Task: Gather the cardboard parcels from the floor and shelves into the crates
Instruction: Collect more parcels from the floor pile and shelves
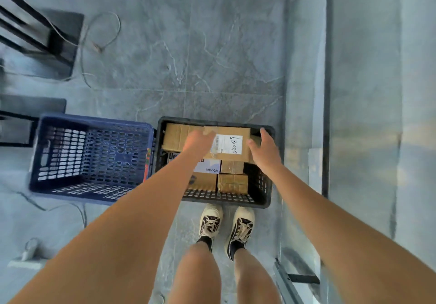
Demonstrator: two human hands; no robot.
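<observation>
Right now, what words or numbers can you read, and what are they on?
"040181", roughly, handwritten: white label on the top parcel.
"10#×10", roughly: white box in the black crate.
Bold dark letters on that box: hidden by the left arm.
Label's small print: too blurred.
</observation>
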